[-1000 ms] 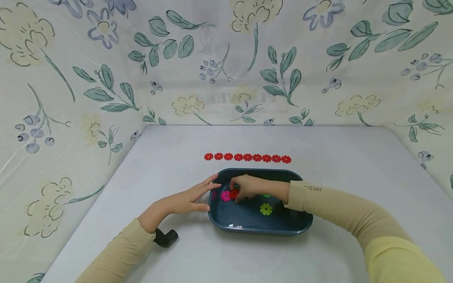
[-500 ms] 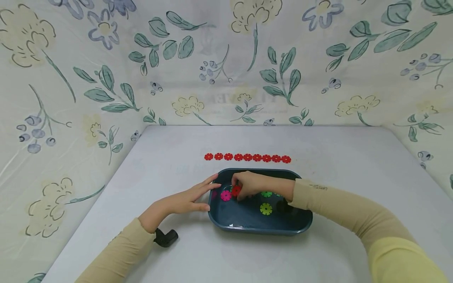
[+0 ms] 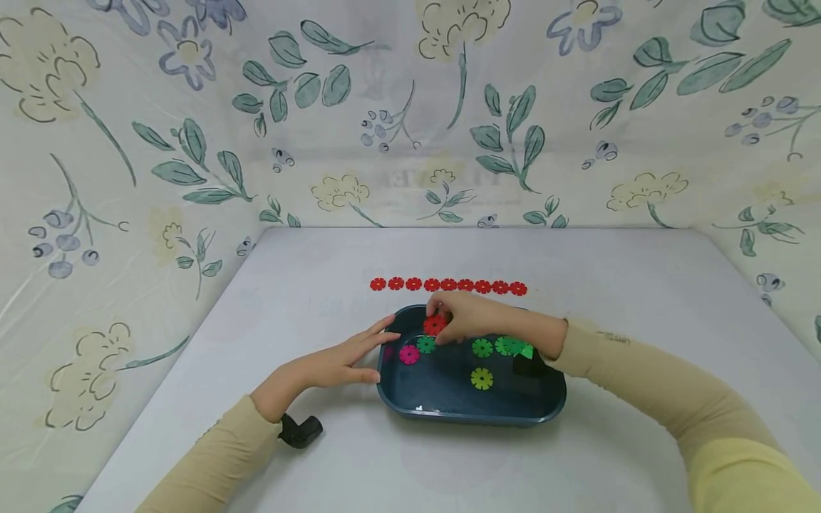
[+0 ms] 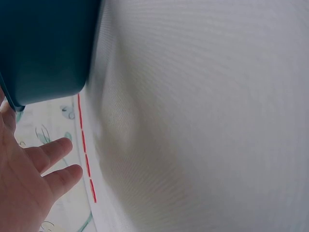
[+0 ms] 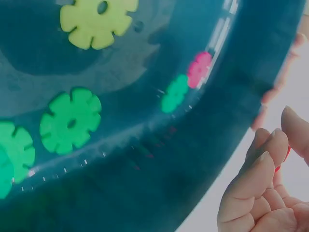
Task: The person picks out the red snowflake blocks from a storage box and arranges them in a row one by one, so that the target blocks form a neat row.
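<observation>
My right hand [image 3: 471, 313] pinches a red notched plastic disc [image 3: 435, 325] between thumb and fingers, above the far side of a dark blue tub [image 3: 436, 395]. In the right wrist view only a red sliver of it shows behind the fingertips. My left hand [image 3: 327, 369] rests its spread fingers on the tub's left rim, curled round nothing. Inside the tub lie a pink disc [image 3: 409, 354], a teal disc [image 3: 426, 345], a yellow-green disc [image 3: 482, 378] and several green discs [image 5: 71, 121], partly hidden by the right wrist in the head view.
Behind the tub, several red discs [image 3: 413, 283] lie in a straight row on the white table [image 3: 308, 285]. A black wrist device [image 3: 301, 431] sits under my left wrist. Floral cloth [image 3: 398, 157] hangs along the table's back and sides.
My right hand has lifted the red disc from the tub floor and moved it up and back towards the far rim. The teal and green discs are uncovered. The left hand has stayed put.
</observation>
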